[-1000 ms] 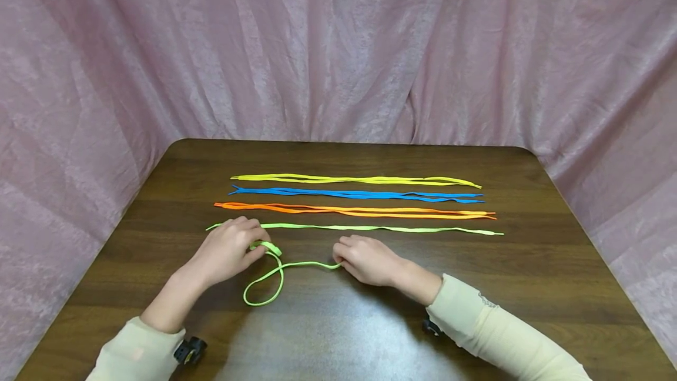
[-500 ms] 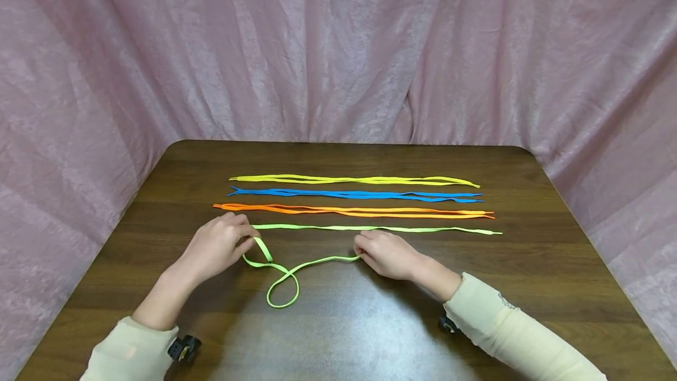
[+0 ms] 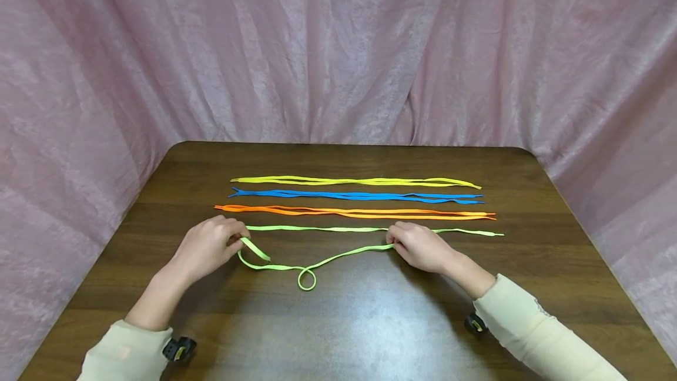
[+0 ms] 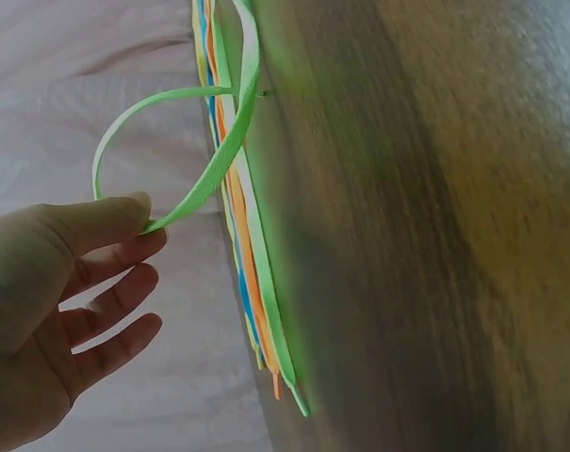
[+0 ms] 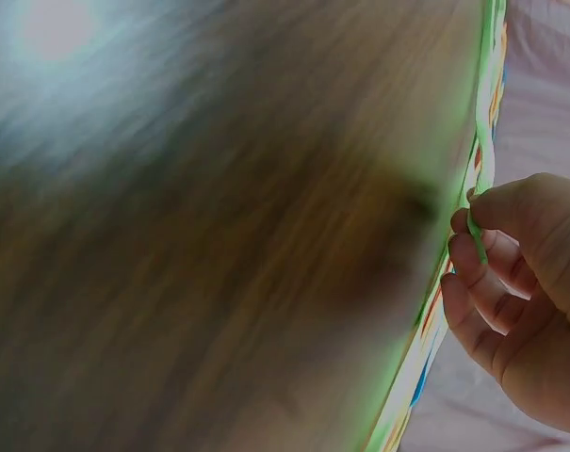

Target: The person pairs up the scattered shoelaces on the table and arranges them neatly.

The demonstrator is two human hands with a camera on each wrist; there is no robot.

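A light green shoelace [image 3: 346, 256] stretches between the two hands, with one small loop in its middle near the table. My left hand [image 3: 211, 249] pinches it between thumb and forefinger; in the left wrist view the lace [image 4: 214, 174] bends in a curve above the fingertips, and a short piece hangs beside the hand in the head view. My right hand [image 3: 420, 247] pinches the lace close to one end, whose tip [image 5: 480, 247] pokes out below the thumb. Just beyond the hands a second light green shoelace [image 3: 317, 229] lies straight, partly hidden by the right hand.
Farther back, in parallel rows, lie orange shoelaces [image 3: 338, 213], blue shoelaces [image 3: 344, 195] and yellow shoelaces [image 3: 344, 181]. They rest on a brown wooden table [image 3: 328, 334]. A pink curtain [image 3: 338, 52] hangs behind the table and at both sides.
My right hand has moved to the right, drawing the lace out. Its loop has shrunk and shifted right. The left hand has moved slightly left, still pinching the lace.
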